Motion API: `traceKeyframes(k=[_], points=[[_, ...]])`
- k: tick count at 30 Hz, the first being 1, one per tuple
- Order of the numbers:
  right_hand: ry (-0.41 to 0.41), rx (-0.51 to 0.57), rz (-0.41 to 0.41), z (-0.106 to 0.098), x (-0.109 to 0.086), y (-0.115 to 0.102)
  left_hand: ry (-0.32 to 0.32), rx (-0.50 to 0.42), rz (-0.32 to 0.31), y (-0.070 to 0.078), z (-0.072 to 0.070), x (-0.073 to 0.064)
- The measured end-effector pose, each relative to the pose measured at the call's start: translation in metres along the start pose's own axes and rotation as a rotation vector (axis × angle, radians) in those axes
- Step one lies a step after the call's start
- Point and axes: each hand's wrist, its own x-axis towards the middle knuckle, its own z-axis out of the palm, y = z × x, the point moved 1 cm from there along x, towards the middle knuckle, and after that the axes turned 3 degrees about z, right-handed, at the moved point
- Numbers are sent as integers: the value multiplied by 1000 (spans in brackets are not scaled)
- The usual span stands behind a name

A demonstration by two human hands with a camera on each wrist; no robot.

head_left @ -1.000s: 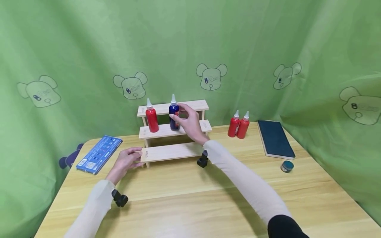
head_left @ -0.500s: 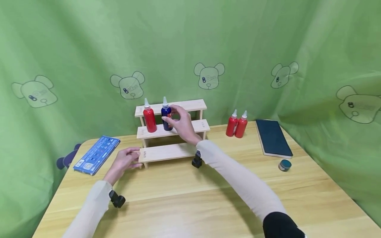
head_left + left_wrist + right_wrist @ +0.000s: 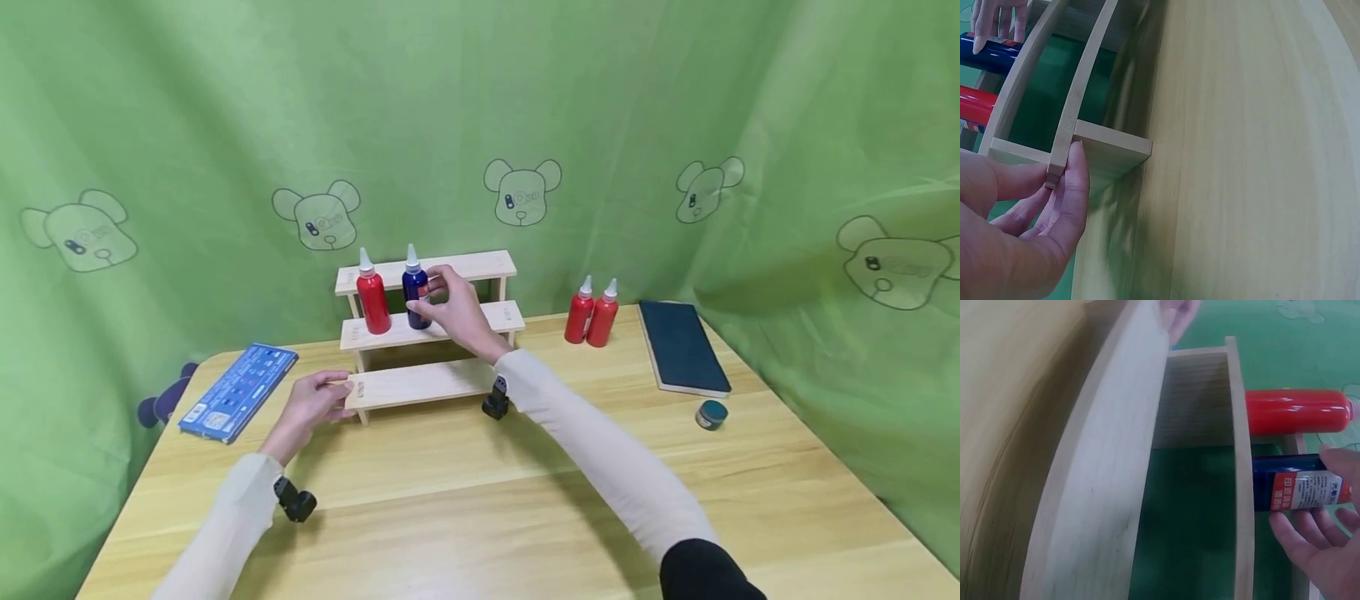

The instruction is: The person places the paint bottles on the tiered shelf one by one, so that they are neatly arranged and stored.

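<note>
A three-step wooden rack point(image 3: 423, 384) stands at the back of the table. My right hand point(image 3: 458, 313) holds a dark blue bottle point(image 3: 415, 287) with a pale pointed cap, upright on the middle step. In the right wrist view, the thumb and fingers lie on opposite sides of the blue bottle point(image 3: 1300, 482), whose label is red and white. Left of it on that step, a red bottle point(image 3: 373, 302) stands upright, with a small gap between them. My left hand point(image 3: 311, 408) pinches the left end of the lowest step, its thumb and fingers around the board point(image 3: 1071, 112).
Two more red bottles point(image 3: 579, 313) stand close together on the table, right of the rack. A dark notebook point(image 3: 682, 346) and a small round jar point(image 3: 711, 414) lie farther right. A flat blue box point(image 3: 240, 392) is at the left. Green curtain point(image 3: 420, 100) hangs behind.
My right hand has slid the blue bottle left along the middle step, closer to the red bottle. My left hand keeps its hold on the rack. The head view has shifted slightly.
</note>
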Motion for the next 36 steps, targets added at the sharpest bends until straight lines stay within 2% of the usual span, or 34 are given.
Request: traceKeyframes(k=[6,12,15,24,31,36], points=[[5,23,53,-15,-5,6,-11,3,19,3,-3,0],[28,44,28,-49,-12,16,-16,-17,22,3,-7,2],[68,49,10,-69,-19,21,-25,-32,8,1,-6,3],[315,3,-51,-127,-29,41,-13,-54,21,-2,-6,2],[603,-105,-104,-164,-48,90,-1,-44,9,-2,0,3],[716,-101,-47,-178,-56,118,5,-33,3,0,-4,2]])
